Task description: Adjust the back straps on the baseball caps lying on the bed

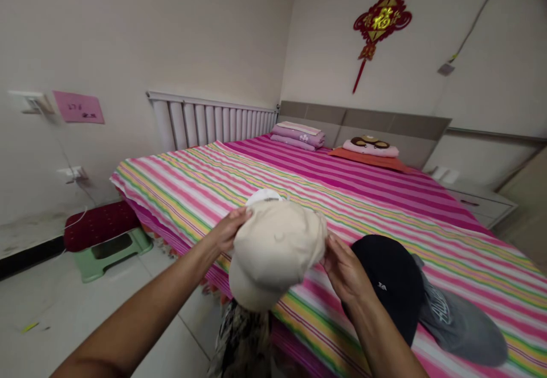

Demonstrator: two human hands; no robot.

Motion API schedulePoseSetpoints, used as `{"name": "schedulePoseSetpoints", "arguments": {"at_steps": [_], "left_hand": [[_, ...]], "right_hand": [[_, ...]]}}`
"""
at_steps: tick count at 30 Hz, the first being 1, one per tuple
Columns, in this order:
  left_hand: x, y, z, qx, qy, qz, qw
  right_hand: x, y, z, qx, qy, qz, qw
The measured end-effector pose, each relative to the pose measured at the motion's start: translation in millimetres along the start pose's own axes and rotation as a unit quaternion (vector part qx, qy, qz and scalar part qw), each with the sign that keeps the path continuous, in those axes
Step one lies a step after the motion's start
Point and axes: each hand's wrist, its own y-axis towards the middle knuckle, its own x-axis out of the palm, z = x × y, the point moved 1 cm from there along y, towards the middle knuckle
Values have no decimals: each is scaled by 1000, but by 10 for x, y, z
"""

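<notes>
One cream cap is over the edge of the bed. The left hand pinches one side with its fingers, the right hand the other. If they slip, it could fall to the floor; the right hand could bump the black cap.

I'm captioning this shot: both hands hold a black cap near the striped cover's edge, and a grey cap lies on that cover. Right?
Not quite: the held cap isn't black. The head view shows the left hand and right hand holding a cream cap near the edge of the striped cover, where a grey cap lies.
</notes>
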Motion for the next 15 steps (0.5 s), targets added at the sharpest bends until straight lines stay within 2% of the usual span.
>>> {"name": "schedulePoseSetpoints", "arguments": {"at_steps": [2, 3, 5, 7, 10, 12, 14, 15], "left_hand": [[-101, 394, 295, 19, 146, 23, 989], [-162, 573, 409, 13, 245, 51, 968], [-277, 869, 554, -2, 313, 92, 945], [-356, 1049, 590, -4, 367, 141, 919], [-340, 1072, 441, 34, 445, 177, 877], [-259, 947, 218, 67, 490, 150, 856], [-184, 759, -65, 88, 545, 92, 829], [-161, 660, -209, 116, 628, 47, 768]], "right_hand": [[-49, 10, -4, 3, -27, 8, 1000], [-94, -15, 26, 12, -36, 17, 999], [-219, -120, 134, 40, -51, 32, 997], [-383, -277, 269, 73, -62, 49, 994], [-686, -540, 415, 111, -58, 81, 989], [-903, -699, 433, 133, -53, 104, 984], [-1109, -836, 391, 157, -63, 134, 977], [-1203, -896, 357, 167, -74, 150, 972]]}}
